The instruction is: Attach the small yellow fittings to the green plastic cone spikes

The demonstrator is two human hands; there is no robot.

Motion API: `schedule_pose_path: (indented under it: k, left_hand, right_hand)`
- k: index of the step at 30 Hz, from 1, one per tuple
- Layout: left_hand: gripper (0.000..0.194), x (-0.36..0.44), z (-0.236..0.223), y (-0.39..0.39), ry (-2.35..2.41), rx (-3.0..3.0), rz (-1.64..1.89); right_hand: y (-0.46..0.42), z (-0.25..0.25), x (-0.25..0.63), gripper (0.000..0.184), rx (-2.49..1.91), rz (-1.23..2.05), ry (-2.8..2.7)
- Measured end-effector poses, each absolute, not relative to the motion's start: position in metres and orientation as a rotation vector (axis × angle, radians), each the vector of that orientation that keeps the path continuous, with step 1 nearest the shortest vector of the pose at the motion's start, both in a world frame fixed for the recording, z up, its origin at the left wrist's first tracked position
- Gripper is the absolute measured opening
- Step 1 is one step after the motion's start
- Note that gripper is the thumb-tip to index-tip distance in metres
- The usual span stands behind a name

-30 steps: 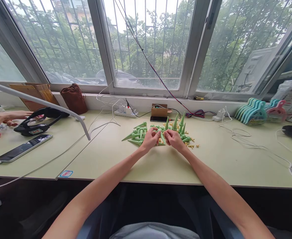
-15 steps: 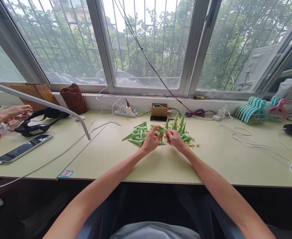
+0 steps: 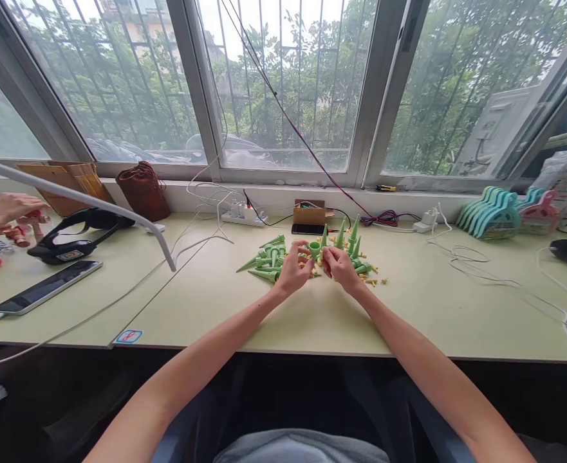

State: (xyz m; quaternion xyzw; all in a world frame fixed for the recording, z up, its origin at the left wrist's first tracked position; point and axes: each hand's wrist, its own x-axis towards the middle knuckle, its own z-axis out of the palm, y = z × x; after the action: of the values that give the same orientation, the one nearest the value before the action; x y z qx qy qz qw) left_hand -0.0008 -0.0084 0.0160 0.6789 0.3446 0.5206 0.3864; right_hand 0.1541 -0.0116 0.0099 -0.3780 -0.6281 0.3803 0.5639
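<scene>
In the head view, my left hand (image 3: 295, 270) is closed around a green plastic spike (image 3: 315, 247) with its cup-shaped open end tilted toward me. My right hand (image 3: 340, 266) is beside it, thumb and fingers pinched together at the spike's right side; what they hold is too small to make out. Left of my hands lies a pile of green spikes (image 3: 264, 262). Behind my right hand several green spikes (image 3: 340, 235) stand upright. Small yellow plastic pieces (image 3: 371, 281) are scattered around and under the green parts.
A small cardboard box (image 3: 309, 212) and a dark phone stand behind the pile. At left are a black headset (image 3: 71, 241), a phone (image 3: 46, 287), a white curved bar (image 3: 94, 206) and another person's hand (image 3: 15, 207). Cables and hangers (image 3: 490, 214) occupy the right.
The spike in my left hand has tipped so its open cup faces me more. My right hand has barely shifted. The other person's hand at left moved slightly left.
</scene>
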Motion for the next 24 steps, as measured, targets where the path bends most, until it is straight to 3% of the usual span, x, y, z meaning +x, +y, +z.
schedule_pose_path:
  k: [6, 24]
  left_hand:
    - [0.027, -0.002, 0.021, -0.006, 0.921, 1.476, 1.347]
    - [0.039, -0.009, 0.032, -0.012, 0.772, 1.430, 1.051]
  right_hand:
    - [-0.014, 0.013, 0.154, 0.044, -0.875, 0.867, -1.488]
    - [-0.017, 0.013, 0.157, 0.039, -0.959, 0.794, -1.652]
